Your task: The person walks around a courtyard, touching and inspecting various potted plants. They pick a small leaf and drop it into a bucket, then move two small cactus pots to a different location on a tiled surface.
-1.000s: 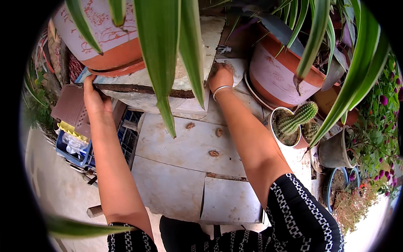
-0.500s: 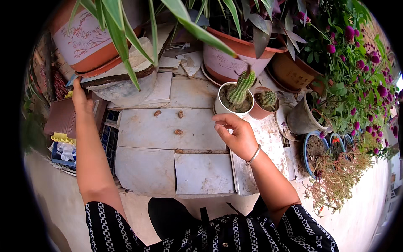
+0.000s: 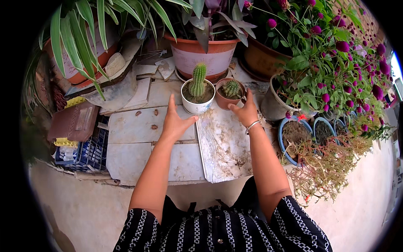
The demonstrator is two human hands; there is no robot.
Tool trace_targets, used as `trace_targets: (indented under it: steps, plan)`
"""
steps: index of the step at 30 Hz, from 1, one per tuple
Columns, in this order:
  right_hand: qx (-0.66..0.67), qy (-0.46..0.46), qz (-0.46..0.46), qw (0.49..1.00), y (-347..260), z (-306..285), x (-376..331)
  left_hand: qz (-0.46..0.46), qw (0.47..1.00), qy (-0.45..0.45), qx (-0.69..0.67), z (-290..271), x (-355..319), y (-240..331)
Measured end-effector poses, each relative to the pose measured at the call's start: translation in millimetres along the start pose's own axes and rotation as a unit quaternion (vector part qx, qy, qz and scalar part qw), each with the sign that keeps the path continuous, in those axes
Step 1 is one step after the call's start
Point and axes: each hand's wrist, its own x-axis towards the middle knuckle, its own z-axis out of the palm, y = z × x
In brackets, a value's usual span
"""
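A tall ribbed cactus (image 3: 197, 84) grows in a small white pot (image 3: 197, 108) on the tiled surface. Right beside it stands a small brown pot (image 3: 222, 101) with a short round cactus (image 3: 231, 87). My left hand (image 3: 178, 121) is at the near left of the white pot, thumb and fingers spread, nothing in it. At the brown pot's right side is my right hand (image 3: 247, 112), wearing a bracelet. Its thumb and fingers are apart, close against the pot's wall; whether they touch it I cannot tell.
Behind stands a large pink pot (image 3: 201, 56) with purple leaves. A striped-leaf plant (image 3: 82, 46) overhangs the left. Purple flowers (image 3: 325, 97) and blue-rimmed pots (image 3: 296, 136) crowd the right. A blue crate (image 3: 94, 149) and brown case (image 3: 75, 122) sit at the left.
My left hand has let go of the board edge under the left planter and come to the white pot. My right hand has moved from the white pot to the brown one. The view has shifted.
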Motion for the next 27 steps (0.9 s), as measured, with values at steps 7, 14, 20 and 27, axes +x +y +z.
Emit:
trace_targets:
  steps: [7, 14, 20, 27]
  plan:
    - [0.027, -0.002, 0.058, 0.998, 2, 12, 1, 0.003, 0.996, 0.054, 0.070, 34, 12, -8]
    - [-0.077, 0.052, -0.087, 0.992, 13, -9, 10, 0.050, 0.980, 0.121, -0.151, 43, -16, -11]
    - [-0.183, -0.028, -0.009, 0.983, -8, -21, 7, 0.000, 0.961, -0.068, -0.267, 70, -38, 0]
    - [-0.072, -0.104, -0.060, 0.990, -18, -57, -58, 0.003, 0.965, -0.074, -0.253, 38, -69, -5]
